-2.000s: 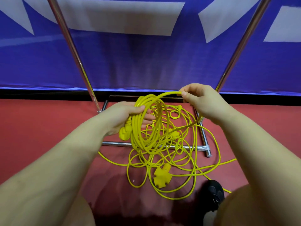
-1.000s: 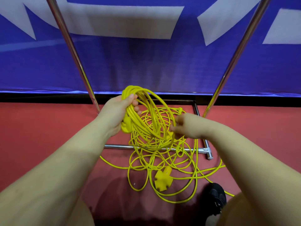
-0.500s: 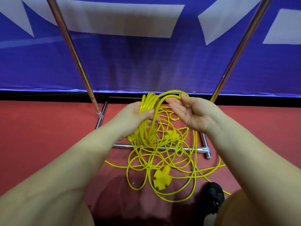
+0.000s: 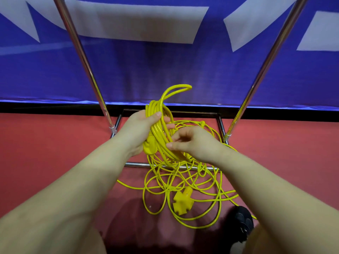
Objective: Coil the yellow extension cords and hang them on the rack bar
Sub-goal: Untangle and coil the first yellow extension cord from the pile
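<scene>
The left hand [image 4: 139,131] grips a bundle of coiled yellow extension cord [image 4: 161,132], thumb over the strands, with one loop standing up above the fist. The right hand [image 4: 192,142] pinches strands at the lower side of this coil with thumb and finger. The loose cord [image 4: 183,180] lies tangled on the red floor [image 4: 45,153], over the rack's base bar [image 4: 135,164], with a yellow multi-outlet socket [image 4: 181,199] in it. Two chrome rack poles [image 4: 82,57] rise before a blue banner [image 4: 165,70].
</scene>
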The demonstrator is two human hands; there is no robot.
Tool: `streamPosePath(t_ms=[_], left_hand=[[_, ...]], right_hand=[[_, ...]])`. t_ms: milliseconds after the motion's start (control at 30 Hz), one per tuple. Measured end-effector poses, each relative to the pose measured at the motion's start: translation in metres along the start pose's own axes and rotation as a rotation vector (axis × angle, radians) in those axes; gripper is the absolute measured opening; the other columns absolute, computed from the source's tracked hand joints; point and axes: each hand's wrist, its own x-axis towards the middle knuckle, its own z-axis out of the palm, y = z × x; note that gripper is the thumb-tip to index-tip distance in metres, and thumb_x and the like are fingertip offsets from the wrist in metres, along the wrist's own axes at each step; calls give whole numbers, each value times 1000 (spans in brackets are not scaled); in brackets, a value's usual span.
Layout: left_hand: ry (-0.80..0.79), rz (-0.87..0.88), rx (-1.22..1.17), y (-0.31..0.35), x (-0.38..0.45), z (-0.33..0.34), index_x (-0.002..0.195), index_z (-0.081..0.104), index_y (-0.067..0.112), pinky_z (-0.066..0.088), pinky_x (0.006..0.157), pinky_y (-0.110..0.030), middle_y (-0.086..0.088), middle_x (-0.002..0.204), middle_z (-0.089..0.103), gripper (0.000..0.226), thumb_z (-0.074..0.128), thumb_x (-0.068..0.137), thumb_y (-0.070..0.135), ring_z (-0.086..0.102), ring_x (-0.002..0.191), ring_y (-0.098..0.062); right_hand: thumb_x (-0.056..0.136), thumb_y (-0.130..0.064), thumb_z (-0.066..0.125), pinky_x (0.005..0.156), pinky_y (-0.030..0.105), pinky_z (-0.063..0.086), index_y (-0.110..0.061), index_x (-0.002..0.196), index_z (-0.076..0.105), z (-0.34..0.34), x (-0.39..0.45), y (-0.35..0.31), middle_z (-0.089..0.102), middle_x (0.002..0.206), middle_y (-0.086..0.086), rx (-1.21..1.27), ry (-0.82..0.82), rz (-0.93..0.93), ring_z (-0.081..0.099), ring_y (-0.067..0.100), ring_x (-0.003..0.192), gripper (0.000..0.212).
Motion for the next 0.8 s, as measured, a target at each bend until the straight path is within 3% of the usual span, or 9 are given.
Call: streamPosePath(t_ms=[133, 233, 333, 433, 500, 567, 667, 733, 800], left_hand=[[53, 46, -18, 1, 2, -3, 93, 57, 1, 58, 56, -31, -13, 78, 65, 18, 42, 98, 10, 69, 62, -14], [132, 90, -22, 1, 5, -4, 91, 57, 3, 57, 54, -25, -10, 73, 65, 19, 40, 99, 9, 67, 56, -12], [235, 90, -30, 4, 10, -13, 93, 55, 2, 54, 53, -24, -8, 75, 63, 19, 39, 99, 10, 67, 53, -9], [338, 66, -91, 13, 20, -34, 80, 55, 6, 51, 59, -29, -2, 60, 66, 27, 38, 100, 12, 65, 51, -8], [375, 83, -57, 15, 23, -44, 83, 53, 8, 53, 58, -27, -4, 69, 66, 23, 38, 100, 12, 66, 51, -7], [390, 101, 3, 12, 24, -47, 94, 50, 10, 54, 54, -23, -5, 80, 63, 15, 37, 101, 13, 66, 52, -8], [371, 84, 59, 9, 23, -45, 108, 41, 9, 52, 50, -19, -5, 82, 60, 10, 35, 101, 13, 64, 47, -5], [325, 57, 94, 9, 21, -41, 110, 43, 7, 51, 47, -18, -6, 80, 61, 12, 38, 100, 12, 64, 46, -5], [244, 39, 180, 8, 18, -36, 111, 47, 6, 52, 47, -18, -7, 81, 63, 14, 40, 99, 12, 65, 49, -5]], right_hand=[[82, -27, 70, 61, 19, 40, -15, 77, 63, -5, 3, -2, 57, 66, -6, -116, 132, -101, 49, 6, 59, 14], [89, -34, 60, 63, 26, 42, -21, 73, 55, -11, 3, -4, 57, 64, -8, -241, 208, -145, 53, 9, 61, 21], [95, -40, 46, 66, 31, 41, -18, 69, 46, -14, 2, 3, 62, 75, 9, -458, 8, -12, 57, 25, 74, 34], [96, -37, 47, 74, 33, 44, -18, 72, 46, -18, -2, 16, 63, 85, 12, -589, -150, 80, 57, 27, 81, 30], [93, -28, 54, 71, 32, 45, -20, 88, 54, -24, -1, 19, 61, 83, 6, -503, -16, -2, 60, 26, 78, 9], [89, -21, 61, 66, 31, 48, -23, 102, 56, -29, 0, 19, 57, 78, -2, -366, 208, -76, 64, 22, 68, 14], [86, -18, 65, 65, 36, 53, -24, 92, 55, -34, 1, 17, 60, 74, 2, -276, 433, -80, 66, 24, 64, 13], [83, -17, 65, 69, 38, 53, -21, 86, 56, -34, 1, 18, 61, 75, 5, -354, 453, -20, 64, 27, 70, 9], [81, -18, 63, 72, 33, 50, -20, 78, 57, -32, -1, 15, 58, 76, 2, -519, 367, 64, 62, 27, 80, 7]])
